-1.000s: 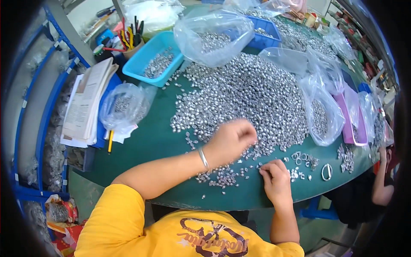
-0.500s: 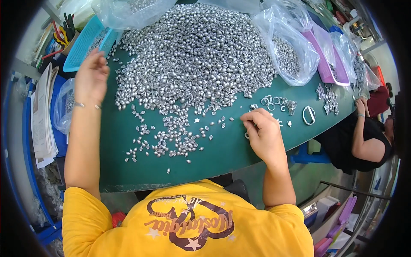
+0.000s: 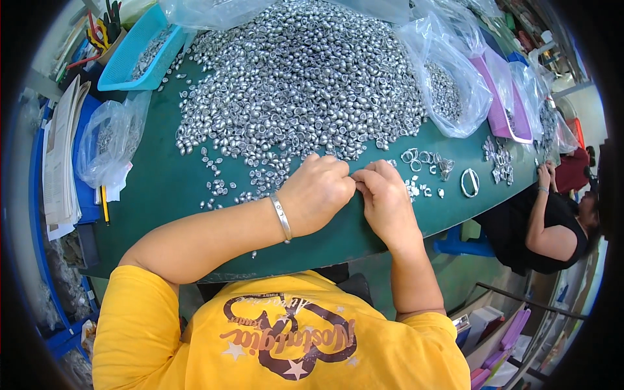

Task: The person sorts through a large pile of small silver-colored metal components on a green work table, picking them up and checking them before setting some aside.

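My left hand [image 3: 320, 193] is curled closed, its wrist wearing a silver bangle [image 3: 281, 218]. Beside it, fingertips meeting, my right hand [image 3: 385, 200] is pinched closed. Whatever lies between the fingers is hidden or too small to name. Just beyond both hands a large heap of small silver metal pieces [image 3: 292, 78], hollow and oval, spreads over the green table [image 3: 312, 255]. Several loose pieces [image 3: 218, 187] lie left of my left hand, partly covered by my forearm. Small silver rings [image 3: 426, 157] and flat bits [image 3: 416, 188] lie right of my right hand.
A blue basket [image 3: 110, 81] stands at the far left, near a clear bag [image 3: 107, 146] and stacked papers [image 3: 62, 156]. At right are a clear bag of pieces [image 3: 442, 84], a pink basket [image 3: 523, 133], a white ring-shaped band [image 3: 469, 182] and another person [image 3: 552, 234].
My left hand has come from beside the blue basket to the middle, meeting my right hand. The right hand has shifted slightly left. The view has moved a little.
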Demonstrator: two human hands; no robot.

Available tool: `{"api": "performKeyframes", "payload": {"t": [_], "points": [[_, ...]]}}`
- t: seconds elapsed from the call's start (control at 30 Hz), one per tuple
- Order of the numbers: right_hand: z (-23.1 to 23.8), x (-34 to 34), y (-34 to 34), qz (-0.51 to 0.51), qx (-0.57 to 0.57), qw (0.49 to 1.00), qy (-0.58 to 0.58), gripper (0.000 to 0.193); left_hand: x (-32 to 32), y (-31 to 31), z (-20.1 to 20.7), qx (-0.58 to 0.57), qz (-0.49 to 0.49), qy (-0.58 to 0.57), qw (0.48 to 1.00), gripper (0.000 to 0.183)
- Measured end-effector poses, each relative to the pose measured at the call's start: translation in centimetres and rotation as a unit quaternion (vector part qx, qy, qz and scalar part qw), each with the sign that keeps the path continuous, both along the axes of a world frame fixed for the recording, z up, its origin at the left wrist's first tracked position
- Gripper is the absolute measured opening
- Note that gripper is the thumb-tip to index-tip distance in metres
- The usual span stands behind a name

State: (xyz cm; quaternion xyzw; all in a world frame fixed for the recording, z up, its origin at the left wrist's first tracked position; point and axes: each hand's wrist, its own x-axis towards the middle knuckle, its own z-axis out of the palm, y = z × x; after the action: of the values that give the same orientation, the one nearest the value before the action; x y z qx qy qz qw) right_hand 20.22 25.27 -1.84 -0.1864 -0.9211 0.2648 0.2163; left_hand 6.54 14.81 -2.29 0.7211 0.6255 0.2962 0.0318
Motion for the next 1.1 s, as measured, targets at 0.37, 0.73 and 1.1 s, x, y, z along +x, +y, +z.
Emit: {"api": "performKeyframes", "payload": {"t": [0.37,0.73,1.1], "points": [[1.3,1.9,0.5,0.004,-0.511,0.858,0.056,0.008,-1.3,-1.5,3.3,-0.285,0.111,-0.627,0.716,0.011],[2.0,-0.8,-0.1,-0.013,-0.076,0.997,-0.007,0.003,-2.8,-1.9,2.0,-0.146,0.153,-0.338,0.917,0.007],[2.5,1.0,2.4,0.054,-0.754,0.620,0.211,0.006,-1.9,-0.1,0.0,-0.006,0.075,-0.205,0.976,0.005]]}}
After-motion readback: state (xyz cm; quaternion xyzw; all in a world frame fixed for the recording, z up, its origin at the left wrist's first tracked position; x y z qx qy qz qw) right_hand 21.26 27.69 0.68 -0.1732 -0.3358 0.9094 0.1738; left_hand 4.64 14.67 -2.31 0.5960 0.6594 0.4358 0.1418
